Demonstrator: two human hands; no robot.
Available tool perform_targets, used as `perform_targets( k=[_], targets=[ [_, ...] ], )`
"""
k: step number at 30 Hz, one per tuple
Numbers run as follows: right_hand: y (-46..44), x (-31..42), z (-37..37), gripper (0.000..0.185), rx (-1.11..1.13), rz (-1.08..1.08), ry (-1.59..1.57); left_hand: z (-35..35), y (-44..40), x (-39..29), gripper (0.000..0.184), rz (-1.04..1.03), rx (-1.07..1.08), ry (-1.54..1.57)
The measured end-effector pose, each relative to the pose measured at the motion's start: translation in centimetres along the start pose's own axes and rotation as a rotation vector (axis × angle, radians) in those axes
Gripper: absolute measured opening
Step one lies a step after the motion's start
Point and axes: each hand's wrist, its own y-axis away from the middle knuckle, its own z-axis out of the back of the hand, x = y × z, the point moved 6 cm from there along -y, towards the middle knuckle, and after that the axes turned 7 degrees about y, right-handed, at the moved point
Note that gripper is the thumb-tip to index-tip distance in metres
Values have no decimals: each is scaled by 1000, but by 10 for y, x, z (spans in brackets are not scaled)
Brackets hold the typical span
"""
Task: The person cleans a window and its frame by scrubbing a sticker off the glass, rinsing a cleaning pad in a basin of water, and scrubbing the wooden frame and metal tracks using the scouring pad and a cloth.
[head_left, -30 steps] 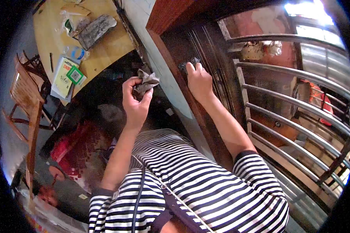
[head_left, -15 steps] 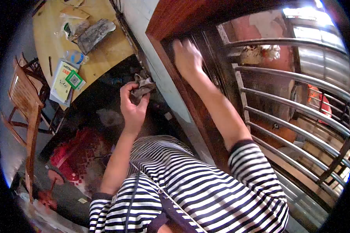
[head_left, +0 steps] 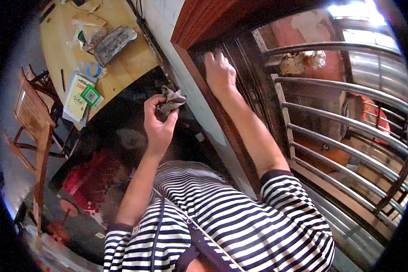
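Observation:
My left hand [head_left: 159,124] is raised in front of the wall, its thumb and fingers closed round a crumpled, dirty grey rag [head_left: 171,100]. The rag's loose folds stick out past the fingertips. Over on the right, my right hand [head_left: 220,72] reaches into the window recess, with its fingers curled down against the dark wooden sill [head_left: 240,56]. Whatever those fingers may hold is hidden beneath them. A reddish-brown wooden frame [head_left: 199,27] borders the recess beside that hand.
Metal window bars [head_left: 344,88] run along the right. At upper left, a wooden table [head_left: 122,75] carries a grey stone-like block [head_left: 115,45], a notebook [head_left: 75,100], a green code card [head_left: 90,95] and blue tape [head_left: 93,70]. A wooden chair [head_left: 34,109] stands beside it.
My right hand has shifted slightly down and right along the sill. My left hand still holds the rag and has moved slightly right. The view has shifted a little.

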Motion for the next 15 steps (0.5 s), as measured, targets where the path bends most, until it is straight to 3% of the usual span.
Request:
perform_targets(
  k=[1,4,6,8,10,13,14,15],
  targets=[
    [23,-5,13,19,-80,74,-47,-1,3,0,34,8,0,11],
    [81,-15,8,10,271,9,138,-2,0,2,35,13,-13,36],
    [49,-14,4,9,-50,51,67,1,-1,4,35,2,-13,18],
    [-15,2,-1,15,94,14,58,1,0,-5,36,-10,7,-6],
    [-15,4,-2,20,12,23,23,-2,-2,-9,36,-15,20,4],
    [43,-16,9,23,-119,18,-163,-6,0,-5,37,12,22,84],
    [69,-25,4,32,69,-65,-147,-6,0,-1,36,13,14,109],
    [88,-35,4,27,78,-44,-129,-7,1,2,36,20,2,135]
  ],
)
